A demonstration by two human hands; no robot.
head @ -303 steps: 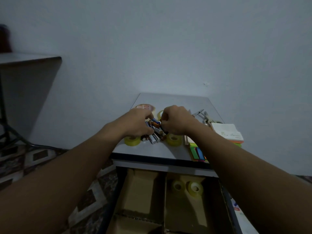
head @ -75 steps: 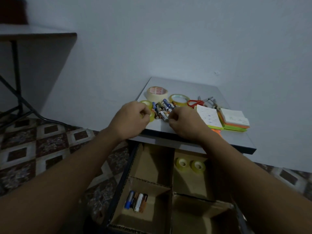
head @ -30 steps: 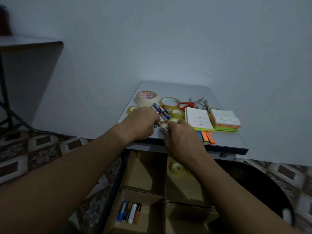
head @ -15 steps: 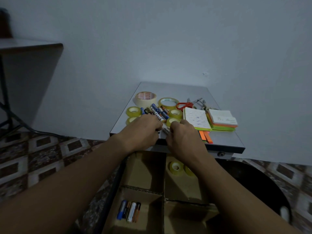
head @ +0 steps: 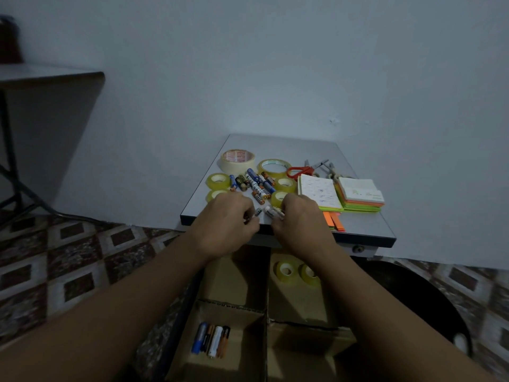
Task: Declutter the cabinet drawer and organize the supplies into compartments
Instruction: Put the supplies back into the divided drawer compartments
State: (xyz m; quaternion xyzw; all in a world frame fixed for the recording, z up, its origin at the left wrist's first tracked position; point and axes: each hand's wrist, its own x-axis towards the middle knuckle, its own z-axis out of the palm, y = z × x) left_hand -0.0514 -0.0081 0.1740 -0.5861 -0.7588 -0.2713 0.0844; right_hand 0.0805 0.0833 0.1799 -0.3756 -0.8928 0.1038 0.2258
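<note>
On the grey cabinet top (head: 303,146) lies a pile of batteries (head: 254,184) among small yellow tape rolls (head: 219,180). My left hand (head: 224,224) and my right hand (head: 298,220) sit at the front edge, fingers curled, each pinching batteries (head: 268,211) between them. Below, the open drawer holds cardboard compartments (head: 248,310). Several batteries (head: 212,337) lie in the near left compartment, and two yellow tape rolls (head: 286,271) rest in the far right one.
At the back of the cabinet top stand a masking tape roll (head: 238,159), a clear tape roll (head: 274,166) and red scissors (head: 300,170). Notepads (head: 319,193), sticky notes (head: 362,195) and orange flags (head: 334,220) lie to the right. A dark round seat (head: 429,299) is at lower right.
Both hands have drawn a few batteries from the pile toward the front edge of the cabinet top. The view has dropped slightly, showing more of the drawer.
</note>
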